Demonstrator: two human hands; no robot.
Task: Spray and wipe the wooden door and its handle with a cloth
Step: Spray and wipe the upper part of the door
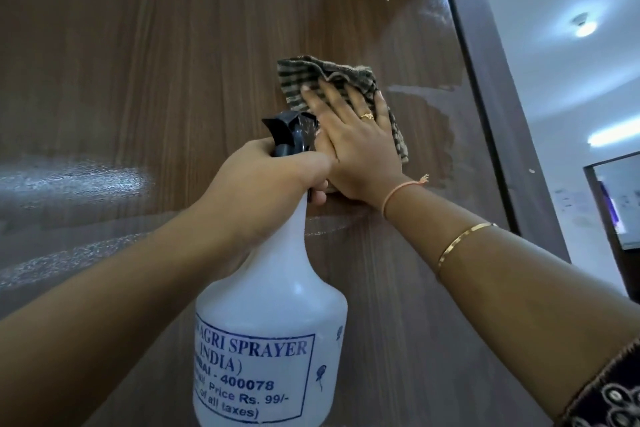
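"Where's the cloth?"

"Under my right hand (360,149) — fingers straight, slightly spread, pressing the striped cloth (332,76) flat against the wooden door (138,62)."

"And the other hand?"

"My left hand (273,170) curls round the neck of the white spray bottle (270,322), just beside my right thumb — its black trigger head (287,128) stands above my knuckles. A wet patch (429,121) shines just past my little finger."

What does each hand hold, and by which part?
The left hand grips the spray bottle by its neck, under the trigger. The right hand grips nothing; it presses the cloth flat against the door.
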